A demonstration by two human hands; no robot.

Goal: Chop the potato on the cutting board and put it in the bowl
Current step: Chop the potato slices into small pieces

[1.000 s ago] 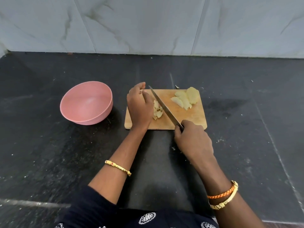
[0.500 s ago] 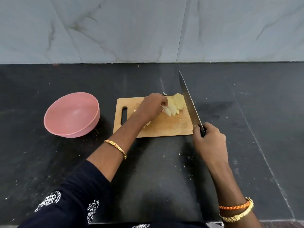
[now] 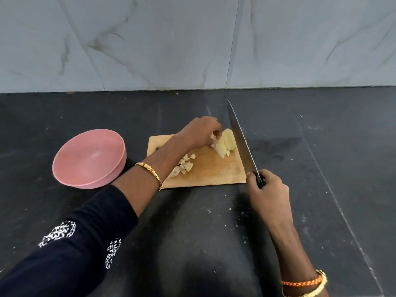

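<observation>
The left hand [image 3: 200, 132] has its fingers pinched on the uncut potato slices [image 3: 225, 144] at the cutting board's [image 3: 214, 170] far right, just left of the knife [image 3: 241, 140] gripped upright by the right hand [image 3: 267, 189], the nearer one.

My left arm is covered by a dark navy sleeve [image 3: 70, 243] that ends partway down the forearm and carries white printed motifs, like small lacy patches, along its upper side. Just past the cuff, on my left wrist, I wear a thin gold bangle [image 3: 150, 171] with tiny red stones set into it. My right forearm is bare of cloth, and on that wrist sit a braided orange thread band [image 3: 302, 282] and, touching it on the near side, a chunkier gold bracelet [image 3: 317, 289].
</observation>
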